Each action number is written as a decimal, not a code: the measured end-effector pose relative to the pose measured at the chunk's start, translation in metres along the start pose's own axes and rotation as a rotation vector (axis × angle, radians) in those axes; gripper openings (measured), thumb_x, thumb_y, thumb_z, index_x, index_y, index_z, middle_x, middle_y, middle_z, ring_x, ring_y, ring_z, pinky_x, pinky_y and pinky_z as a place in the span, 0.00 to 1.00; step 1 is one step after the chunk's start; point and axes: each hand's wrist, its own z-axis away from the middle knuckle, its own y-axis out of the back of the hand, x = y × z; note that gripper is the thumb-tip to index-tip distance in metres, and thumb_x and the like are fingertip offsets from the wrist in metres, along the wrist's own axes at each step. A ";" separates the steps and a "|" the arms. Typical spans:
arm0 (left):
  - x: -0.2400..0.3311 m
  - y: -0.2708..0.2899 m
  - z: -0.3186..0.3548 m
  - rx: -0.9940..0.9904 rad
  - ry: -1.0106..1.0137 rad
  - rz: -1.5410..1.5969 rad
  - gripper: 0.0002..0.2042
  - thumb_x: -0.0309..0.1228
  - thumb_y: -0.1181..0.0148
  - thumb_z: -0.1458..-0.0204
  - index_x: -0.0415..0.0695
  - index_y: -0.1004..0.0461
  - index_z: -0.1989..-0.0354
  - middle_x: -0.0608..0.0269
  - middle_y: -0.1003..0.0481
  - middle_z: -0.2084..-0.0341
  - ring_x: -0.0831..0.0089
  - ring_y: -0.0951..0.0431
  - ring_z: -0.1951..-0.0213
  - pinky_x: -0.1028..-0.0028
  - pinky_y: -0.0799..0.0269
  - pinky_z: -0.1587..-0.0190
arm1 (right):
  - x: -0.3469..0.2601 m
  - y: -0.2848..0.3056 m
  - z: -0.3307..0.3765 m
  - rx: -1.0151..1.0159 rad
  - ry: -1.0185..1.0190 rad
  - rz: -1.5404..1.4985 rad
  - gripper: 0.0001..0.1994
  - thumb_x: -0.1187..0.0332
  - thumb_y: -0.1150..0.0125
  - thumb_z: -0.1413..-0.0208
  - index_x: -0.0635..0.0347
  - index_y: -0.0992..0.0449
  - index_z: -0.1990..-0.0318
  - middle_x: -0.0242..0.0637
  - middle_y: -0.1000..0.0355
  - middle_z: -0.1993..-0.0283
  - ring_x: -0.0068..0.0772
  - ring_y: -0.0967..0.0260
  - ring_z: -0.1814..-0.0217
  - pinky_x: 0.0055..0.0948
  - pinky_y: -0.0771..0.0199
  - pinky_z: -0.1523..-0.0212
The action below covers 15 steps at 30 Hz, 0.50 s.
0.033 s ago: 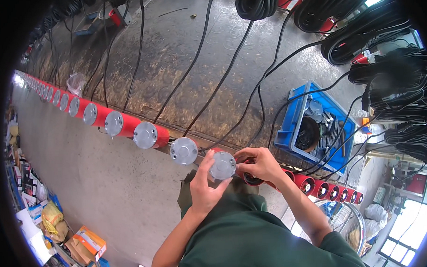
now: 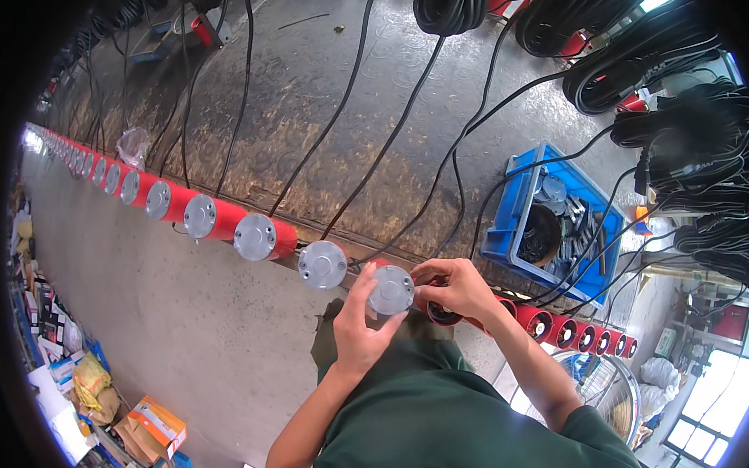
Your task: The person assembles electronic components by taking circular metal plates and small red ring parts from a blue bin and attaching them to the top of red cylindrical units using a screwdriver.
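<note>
Thumb and fingers of my left hand (image 2: 361, 332) are closed around a round grey metal end cap (image 2: 391, 291), which sits at the end of a red cylinder. At the cap's right edge, the fingers of my right hand (image 2: 462, 291) are pinched together; what they hold, if anything, is hidden. Just left is another capped cylinder's grey cap (image 2: 323, 265), with small holes in its face. Under my right hand lies an uncapped red cylinder (image 2: 444, 316), its dark inside showing. More uncapped red cylinders (image 2: 540, 325) follow to the right.
Capped red cylinders (image 2: 277, 237) line the edge of the worn workbench (image 2: 311, 149) to the left. Black cables (image 2: 390, 144) cross the bench to coiled bundles (image 2: 615, 65). A blue crate (image 2: 507, 226) holds metal parts and a dark round bowl. A fan (image 2: 624, 395) stands at the right.
</note>
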 end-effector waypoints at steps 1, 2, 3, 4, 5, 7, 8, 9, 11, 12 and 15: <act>0.001 0.000 -0.001 -0.009 -0.006 -0.030 0.34 0.22 0.19 0.57 0.40 0.29 0.38 0.42 0.28 0.31 0.46 0.24 0.33 0.58 0.25 0.34 | 0.001 0.001 0.000 -0.001 0.000 -0.017 0.16 0.70 0.28 0.44 0.66 0.16 0.49 0.42 0.13 0.58 0.29 0.14 0.57 0.30 0.16 0.50; 0.002 0.000 -0.002 -0.017 -0.012 -0.061 0.32 0.22 0.19 0.58 0.40 0.26 0.41 0.42 0.28 0.32 0.46 0.23 0.34 0.57 0.25 0.34 | 0.002 0.001 0.000 -0.003 0.001 -0.034 0.16 0.70 0.28 0.44 0.67 0.16 0.49 0.43 0.13 0.59 0.29 0.14 0.57 0.29 0.16 0.51; 0.002 0.000 -0.002 -0.016 -0.012 -0.062 0.32 0.22 0.19 0.58 0.40 0.26 0.41 0.42 0.28 0.32 0.46 0.23 0.34 0.57 0.25 0.34 | 0.002 0.001 -0.001 -0.004 0.001 -0.034 0.16 0.70 0.28 0.44 0.67 0.16 0.49 0.43 0.13 0.59 0.29 0.14 0.57 0.29 0.16 0.51; 0.002 0.000 -0.002 -0.018 -0.018 -0.081 0.30 0.22 0.19 0.58 0.40 0.24 0.43 0.42 0.28 0.32 0.46 0.23 0.35 0.57 0.24 0.35 | 0.001 0.002 -0.001 -0.007 -0.002 -0.026 0.16 0.70 0.28 0.44 0.67 0.16 0.49 0.43 0.13 0.59 0.29 0.14 0.57 0.29 0.17 0.51; 0.003 -0.001 -0.002 -0.019 -0.024 -0.101 0.29 0.23 0.18 0.58 0.39 0.23 0.45 0.42 0.28 0.32 0.45 0.22 0.35 0.57 0.23 0.36 | 0.001 0.002 -0.002 -0.011 -0.006 -0.017 0.16 0.70 0.28 0.44 0.68 0.16 0.49 0.44 0.13 0.59 0.28 0.14 0.57 0.29 0.17 0.51; 0.003 -0.001 -0.002 -0.015 -0.027 -0.103 0.29 0.23 0.18 0.58 0.39 0.22 0.45 0.42 0.28 0.32 0.45 0.22 0.36 0.57 0.23 0.36 | 0.002 0.002 -0.002 -0.010 -0.003 -0.020 0.16 0.71 0.28 0.44 0.68 0.16 0.50 0.44 0.13 0.59 0.28 0.14 0.58 0.29 0.17 0.52; 0.003 -0.002 -0.002 -0.012 -0.031 -0.107 0.28 0.23 0.18 0.58 0.39 0.21 0.45 0.42 0.28 0.32 0.45 0.22 0.36 0.57 0.23 0.37 | 0.003 0.002 -0.002 -0.010 0.000 -0.023 0.15 0.71 0.28 0.44 0.68 0.16 0.50 0.44 0.13 0.59 0.28 0.14 0.58 0.29 0.17 0.52; 0.003 -0.002 -0.002 -0.011 -0.031 -0.107 0.28 0.23 0.18 0.58 0.39 0.21 0.45 0.42 0.28 0.32 0.45 0.22 0.36 0.57 0.23 0.37 | 0.004 0.002 -0.002 -0.011 0.000 -0.022 0.15 0.71 0.28 0.44 0.68 0.16 0.50 0.44 0.13 0.59 0.28 0.14 0.58 0.29 0.17 0.52; 0.002 -0.002 -0.002 -0.012 -0.034 -0.116 0.28 0.23 0.19 0.58 0.39 0.21 0.45 0.42 0.28 0.32 0.45 0.22 0.36 0.57 0.23 0.37 | 0.005 0.001 -0.002 -0.017 -0.010 -0.033 0.15 0.71 0.29 0.43 0.68 0.16 0.50 0.43 0.13 0.59 0.28 0.15 0.59 0.29 0.17 0.52; 0.003 -0.003 -0.001 -0.012 -0.033 -0.115 0.28 0.23 0.19 0.58 0.39 0.21 0.45 0.42 0.28 0.32 0.45 0.22 0.36 0.57 0.23 0.37 | 0.005 0.001 -0.002 -0.017 -0.011 -0.033 0.15 0.71 0.29 0.43 0.68 0.16 0.50 0.43 0.13 0.59 0.28 0.15 0.59 0.29 0.17 0.52; 0.003 -0.003 0.000 -0.013 -0.025 -0.110 0.28 0.23 0.19 0.58 0.39 0.21 0.45 0.42 0.28 0.32 0.44 0.22 0.36 0.57 0.22 0.37 | 0.003 0.003 -0.003 -0.040 -0.019 -0.044 0.15 0.72 0.29 0.43 0.69 0.16 0.49 0.42 0.13 0.60 0.27 0.15 0.60 0.29 0.17 0.53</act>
